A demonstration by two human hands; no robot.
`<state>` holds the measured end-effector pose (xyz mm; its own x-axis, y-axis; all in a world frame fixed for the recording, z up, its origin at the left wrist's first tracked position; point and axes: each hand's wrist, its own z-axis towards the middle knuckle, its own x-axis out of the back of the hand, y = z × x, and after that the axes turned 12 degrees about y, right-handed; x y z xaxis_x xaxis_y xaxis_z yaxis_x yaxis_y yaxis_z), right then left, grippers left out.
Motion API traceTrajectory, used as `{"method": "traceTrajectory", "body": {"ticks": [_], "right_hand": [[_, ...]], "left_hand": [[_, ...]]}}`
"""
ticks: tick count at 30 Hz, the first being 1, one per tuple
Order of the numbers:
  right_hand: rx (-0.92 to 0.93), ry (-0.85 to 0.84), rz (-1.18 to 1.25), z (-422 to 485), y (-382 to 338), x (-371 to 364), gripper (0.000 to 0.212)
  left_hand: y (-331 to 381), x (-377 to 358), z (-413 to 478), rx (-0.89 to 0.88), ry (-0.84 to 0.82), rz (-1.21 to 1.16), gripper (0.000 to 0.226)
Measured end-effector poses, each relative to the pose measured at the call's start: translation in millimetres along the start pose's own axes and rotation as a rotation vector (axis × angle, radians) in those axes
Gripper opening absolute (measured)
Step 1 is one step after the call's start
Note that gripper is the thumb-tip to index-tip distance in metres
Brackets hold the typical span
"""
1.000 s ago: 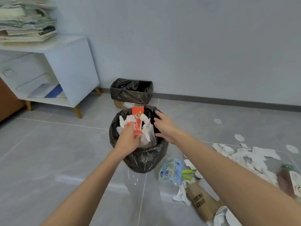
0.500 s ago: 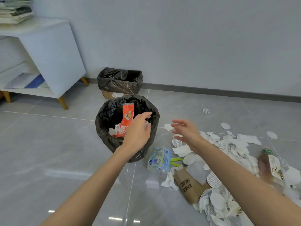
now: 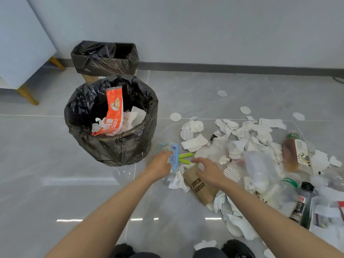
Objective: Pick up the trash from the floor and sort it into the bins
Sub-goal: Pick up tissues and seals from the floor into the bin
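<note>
Grey floor [image 3: 46, 146] by the round black bin [image 3: 111, 148] at middle left is where both hands have come down now that the orange wrapper [image 3: 114, 112] sits inside it: left hand [image 3: 160, 165] grabs the blue packet [image 3: 174, 151], right hand [image 3: 209, 173] hangs open over the brown paper bag [image 3: 200, 189], next to sort.

**user1:** so where's the open room near the round bin [image 3: 111, 146]?

**user2:** left side, the floor [image 3: 37, 164] is bare right over to the white cabinet [image 3: 22, 43]. bin mouth's open, but an orange wrapper [image 3: 114, 112] pokes up in it. right side's clogged: tissue pile [image 3: 238, 148], cardboard [image 3: 199, 189] and bottles [image 3: 290, 151] packed close. a blue packet [image 3: 174, 155] sits in the gap by the bin. the square bin [image 3: 104, 60] is just behind.
</note>
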<state>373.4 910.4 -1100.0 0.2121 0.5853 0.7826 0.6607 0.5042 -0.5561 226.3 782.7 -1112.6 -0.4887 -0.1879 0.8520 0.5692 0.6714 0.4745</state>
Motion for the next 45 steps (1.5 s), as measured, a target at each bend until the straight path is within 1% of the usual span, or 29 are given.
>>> {"method": "traceTrajectory", "body": {"ticks": [2, 5, 7, 10, 12, 14, 15, 17, 18, 20, 22, 24, 26, 29, 32, 33, 34, 37, 39, 41, 42, 44, 45], "right_hand": [[0.09, -0.061, -0.138, 3.4, 5.2, -18.6, 0.046], [0.146, -0.132, -0.349, 6.2, 7.3, -43.0, 0.05], [0.18, -0.089, -0.474, 4.6, 9.6, -54.8, 0.05], [0.254, 0.059, -0.582, -2.0, 17.0, -66.7, 0.04], [0.247, 0.121, -0.572, -5.0, 22.4, -68.8, 0.031], [0.218, 0.16, -0.553, -6.8, 26.0, -65.3, 0.027], [0.201, 0.164, -0.587, -7.1, 26.9, -63.5, 0.026], [0.173, 0.169, -0.65, -6.9, 25.2, -62.4, 0.026], [0.171, 0.195, -0.644, -6.7, 22.1, -63.1, 0.027], [0.174, 0.211, -0.612, -6.4, 15.4, -66.6, 0.034], [0.211, 0.134, -0.623, -4.2, 13.6, -72.0, 0.048], [0.303, 0.054, -0.629, -1.5, 14.5, -79.5, 0.06], [0.351, 0.021, -0.652, 0.6, 18.7, -88.6, 0.064], [0.318, 0.009, -0.601, 2.4, 19.9, -97.9, 0.056], [0.368, 0.152, -0.588, 4.8, 22.7, -99.6, 0.039], [0.372, 0.174, -0.564, 4.5, 24.0, -97.2, 0.034], [0.358, 0.142, -0.534, 2.7, 24.4, -94.2, 0.03], [0.279, 0.014, -0.519, 0.5, 26.4, -87.0, 0.034], [0.233, -0.005, -0.491, 0.2, 24.5, -83.0, 0.034], [0.122, 0.032, -0.327, 0.7, 22.4, -81.7, 0.027], [0.05, 0.062, -0.182, 0.9, 22.1, -80.4, 0.025], [-0.075, 0.129, 0.153, 1.7, 19.0, -75.7, 0.03], [-0.095, 0.177, 0.283, 0.8, 15.8, -72.1, 0.034]], "left_hand": [[-11.8, -19.8, 7.5, 0.026, -0.083, 0.066, 0.058], [-19.4, -35.8, 14.5, 0.012, -0.15, 0.208, 0.062], [-21.2, -41.2, 17.1, 0.001, -0.168, 0.281, 0.064], [-27.4, -47.1, 13.7, -0.018, -0.175, 0.304, 0.062], [-32.2, -49.4, 7.7, -0.028, -0.126, 0.285, 0.059], [-36.2, -50.1, -0.2, -0.009, -0.048, 0.238, 0.056], [-38.5, -50.6, -4.3, 0.007, -0.013, 0.225, 0.055], [-44.1, -53.0, -11.3, 0.056, 0.035, 0.219, 0.061], [-47.4, -55.2, -14.1, 0.085, 0.044, 0.217, 0.065], [-52.3, -60.6, -18.8, 0.133, 0.043, 0.191, 0.074], [-53.8, -65.9, -22.3, 0.175, 0.032, 0.155, 0.082], [-53.1, -70.1, -24.7, 0.205, 0.015, 0.144, 0.087], [-50.9, -73.0, -25.7, 0.201, -0.002, 0.154, 0.089], [-47.0, -75.6, -28.2, 0.159, 0.011, 0.195, 0.087], [-45.9, -76.0, -31.1, 0.154, 0.076, 0.178, 0.083], [-45.8, -76.7, -32.2, 0.153, 0.101, 0.173, 0.08], [-45.4, -77.8, -33.3, 0.152, 0.121, 0.171, 0.076], [-40.9, -82.0, -35.0, 0.127, 0.143, 0.21, 0.063], [-39.3, -82.4, -35.7, 0.087, 0.158, 0.242, 0.05], [-41.9, -79.6, -35.7, 0.054, 0.18, 0.227, 0.039], [-43.7, -76.9, -35.9, 0.054, 0.184, 0.208, 0.034], [-46.4, -70.3, -34.6, 0.095, 0.193, 0.148, 0.026], [-45.5, -66.7, -33.9, 0.138, 0.205, 0.1, 0.022]]}}
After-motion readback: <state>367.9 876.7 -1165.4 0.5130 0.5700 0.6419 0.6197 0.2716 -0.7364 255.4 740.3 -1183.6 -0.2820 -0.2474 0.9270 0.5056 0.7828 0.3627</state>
